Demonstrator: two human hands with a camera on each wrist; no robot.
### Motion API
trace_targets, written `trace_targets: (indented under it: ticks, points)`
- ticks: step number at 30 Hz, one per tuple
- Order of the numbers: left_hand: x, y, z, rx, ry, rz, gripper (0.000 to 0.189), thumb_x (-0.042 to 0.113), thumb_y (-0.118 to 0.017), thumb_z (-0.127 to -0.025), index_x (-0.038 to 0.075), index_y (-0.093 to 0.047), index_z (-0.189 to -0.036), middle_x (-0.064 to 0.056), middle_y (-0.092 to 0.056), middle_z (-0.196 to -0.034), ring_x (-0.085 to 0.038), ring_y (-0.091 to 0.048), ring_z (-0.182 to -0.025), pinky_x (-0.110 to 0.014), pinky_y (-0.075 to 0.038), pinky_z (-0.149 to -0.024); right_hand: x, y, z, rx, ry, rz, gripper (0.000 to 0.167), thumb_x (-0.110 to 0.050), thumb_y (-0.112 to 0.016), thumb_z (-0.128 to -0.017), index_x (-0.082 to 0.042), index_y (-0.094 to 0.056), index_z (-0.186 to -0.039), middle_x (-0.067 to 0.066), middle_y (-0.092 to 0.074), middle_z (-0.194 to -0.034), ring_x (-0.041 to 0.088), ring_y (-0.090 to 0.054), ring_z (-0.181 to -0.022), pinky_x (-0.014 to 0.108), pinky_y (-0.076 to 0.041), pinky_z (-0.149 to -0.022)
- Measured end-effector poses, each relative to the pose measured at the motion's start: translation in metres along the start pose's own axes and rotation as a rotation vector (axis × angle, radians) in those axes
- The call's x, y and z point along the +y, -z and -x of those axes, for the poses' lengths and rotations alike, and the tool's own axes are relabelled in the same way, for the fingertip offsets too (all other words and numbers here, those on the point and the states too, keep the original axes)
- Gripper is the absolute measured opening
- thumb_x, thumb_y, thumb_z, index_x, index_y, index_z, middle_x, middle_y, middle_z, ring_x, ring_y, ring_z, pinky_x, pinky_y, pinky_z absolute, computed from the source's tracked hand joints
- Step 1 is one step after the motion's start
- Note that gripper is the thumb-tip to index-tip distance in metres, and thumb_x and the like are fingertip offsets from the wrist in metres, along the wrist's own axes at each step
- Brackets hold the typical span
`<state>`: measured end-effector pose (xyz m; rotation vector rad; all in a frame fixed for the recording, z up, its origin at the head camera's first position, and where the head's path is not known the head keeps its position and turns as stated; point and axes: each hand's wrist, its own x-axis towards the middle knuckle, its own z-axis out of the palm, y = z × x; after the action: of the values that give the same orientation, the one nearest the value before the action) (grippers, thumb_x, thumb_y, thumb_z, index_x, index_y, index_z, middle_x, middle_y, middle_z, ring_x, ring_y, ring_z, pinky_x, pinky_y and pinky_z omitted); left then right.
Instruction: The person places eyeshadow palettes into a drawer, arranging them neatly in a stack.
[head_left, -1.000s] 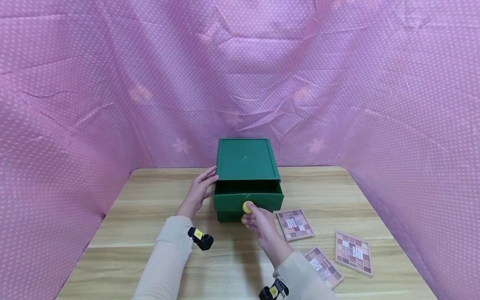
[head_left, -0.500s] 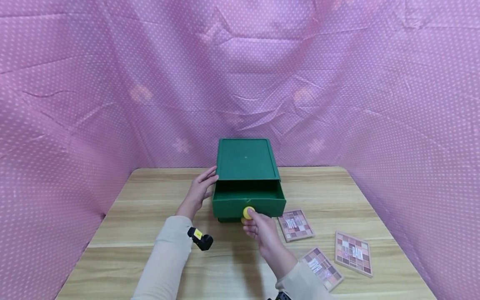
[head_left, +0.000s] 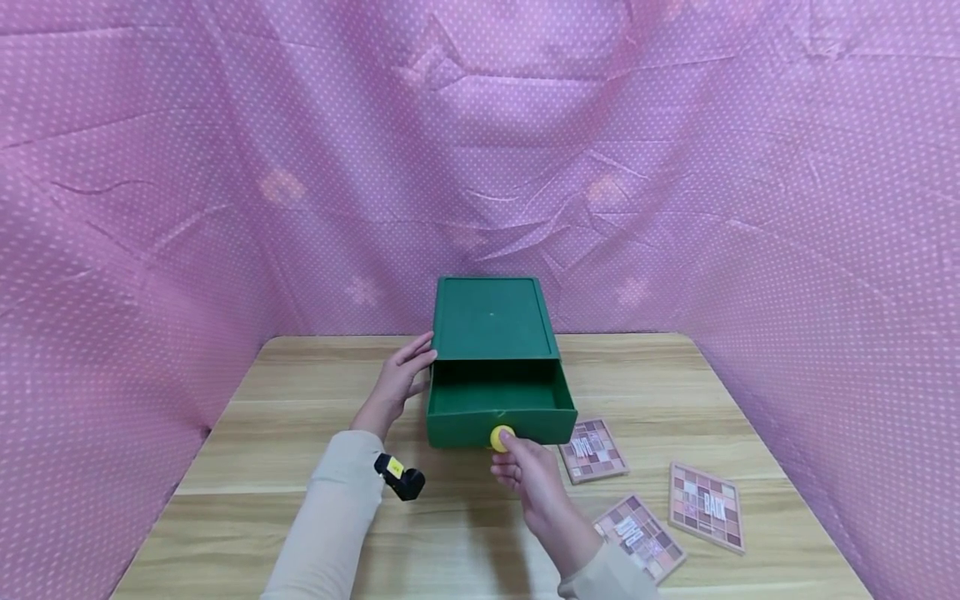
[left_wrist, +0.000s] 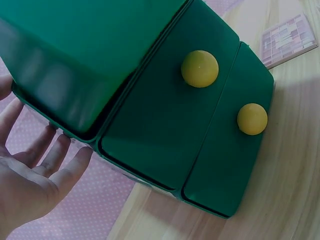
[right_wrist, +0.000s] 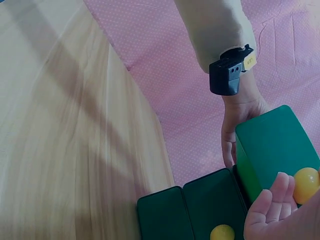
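Observation:
A green drawer cabinet (head_left: 491, 317) with round yellow knobs stands at the middle of the table. Its top drawer (head_left: 465, 428) is pulled out toward me, and the green inside shows. My right hand (head_left: 536, 479) pinches that drawer's yellow knob (head_left: 498, 438) between thumb and fingers. Along the cabinet's left side rests my left hand (head_left: 393, 385), fingers spread and fairly straight, fingertips touching it. The left wrist view shows the middle drawer (left_wrist: 160, 115) and bottom drawer (left_wrist: 225, 155) pushed in, each with its own knob.
Several makeup palettes lie to the right: one palette (head_left: 592, 452) beside the drawer, another palette (head_left: 641, 537) near my right forearm, and a third palette (head_left: 707, 507) farther right. Pink dotted cloth (head_left: 480, 167) hangs around the wooden table (head_left: 300, 400).
The top drawer has slid farther out toward me, my right hand moving back with its knob. My left hand has stayed at the cabinet's side.

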<state>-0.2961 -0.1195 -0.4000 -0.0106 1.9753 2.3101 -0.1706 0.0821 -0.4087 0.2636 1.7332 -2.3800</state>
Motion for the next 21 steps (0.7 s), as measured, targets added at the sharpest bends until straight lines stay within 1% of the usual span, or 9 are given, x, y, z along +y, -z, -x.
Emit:
trace_targets:
  ticks: [7, 13, 21]
  points:
    - [-0.001, 0.001, -0.002, 0.003, 0.005, -0.018, 0.048, 0.024, -0.058, -0.083, 0.018, -0.044, -0.128, -0.005, -0.042, -0.127, -0.021, -0.040, -0.113, -0.045, -0.037, -0.087, 0.002, 0.003, 0.004, -0.020, -0.005, -0.010, 0.038, -0.030, -0.059, -0.080, 0.003, -0.049, -0.095, 0.005, -0.055, -0.073, 0.012, -0.055, -0.063, 0.025, -0.046, -0.066]
    - [0.000, 0.002, -0.001, -0.018, -0.002, -0.025, 0.048, 0.024, -0.057, -0.083, 0.017, -0.042, -0.129, -0.007, -0.040, -0.129, -0.022, -0.038, -0.113, -0.045, -0.037, -0.087, 0.004, 0.003, 0.011, -0.026, -0.001, -0.019, 0.034, -0.028, -0.058, -0.081, 0.003, -0.050, -0.093, 0.004, -0.055, -0.073, 0.012, -0.054, -0.063, 0.025, -0.046, -0.066]
    - [0.001, 0.001, 0.000, -0.018, -0.005, -0.036, 0.048, 0.025, -0.057, -0.084, 0.017, -0.042, -0.129, -0.005, -0.040, -0.129, -0.021, -0.038, -0.114, -0.046, -0.036, -0.087, 0.008, 0.005, 0.016, -0.036, -0.024, -0.034, 0.034, -0.028, -0.058, -0.082, 0.002, -0.049, -0.094, 0.003, -0.054, -0.073, 0.012, -0.054, -0.064, 0.023, -0.045, -0.066]
